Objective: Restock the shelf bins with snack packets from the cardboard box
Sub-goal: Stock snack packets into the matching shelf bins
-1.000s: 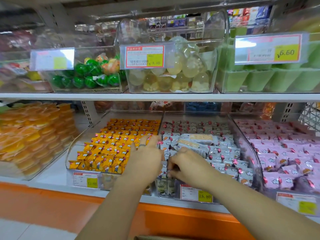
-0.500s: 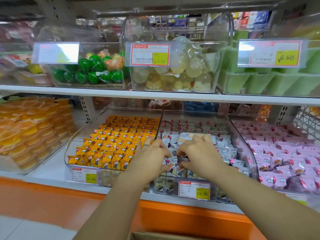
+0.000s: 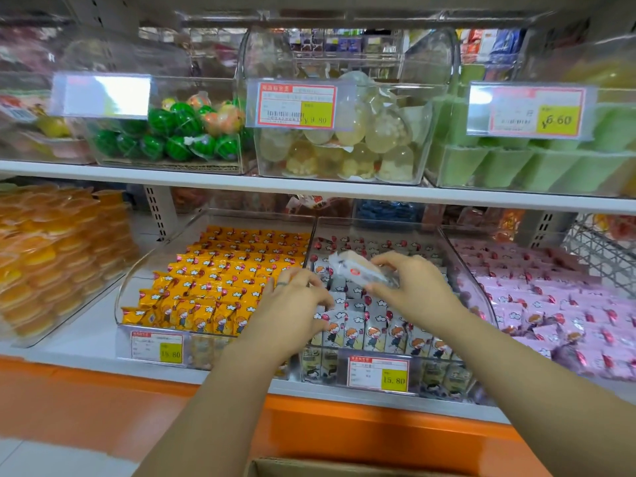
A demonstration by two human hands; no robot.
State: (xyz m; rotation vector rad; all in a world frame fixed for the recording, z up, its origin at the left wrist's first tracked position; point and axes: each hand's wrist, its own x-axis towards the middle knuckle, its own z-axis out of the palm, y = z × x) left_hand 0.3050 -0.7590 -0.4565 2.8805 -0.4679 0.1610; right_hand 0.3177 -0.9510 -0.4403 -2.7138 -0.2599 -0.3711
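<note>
Right hand (image 3: 416, 290) is over the middle bin (image 3: 476, 290), thumb under and fingers over one pale snack packet (image 3: 358, 271), clamped on it. The packet is tilted and held clear of the rows beneath, its free end pointing toward the left hand (image 3: 292, 311).

Left hand is just beside the right, lower and nearer the bin front, with a ring (image 3: 281, 283) on one finger. Its fingers are bent, tips down on the tops of the grey packets (image 3: 375, 333), which stand upright in tight rows under both hands. Cannot tell whether those fingers pinch a packet or only rest on them.

Beyond the left hand's outer side, in the neighbouring bin, are yellow packets (image 3: 223, 280) in rows. Past the right hand's outer side are pink packets (image 3: 537, 297), less orderly.

Below the right wrist, on the bin front, is a price tag (image 3: 378, 373) reading 15.80.

Under both forearms, only the top edge of the cardboard box (image 3: 344, 468) is in view.

Above the hands, on the upper shelf, are green striped balls (image 3: 179, 139) and clear jelly globes (image 3: 344, 146) in clear bins.
</note>
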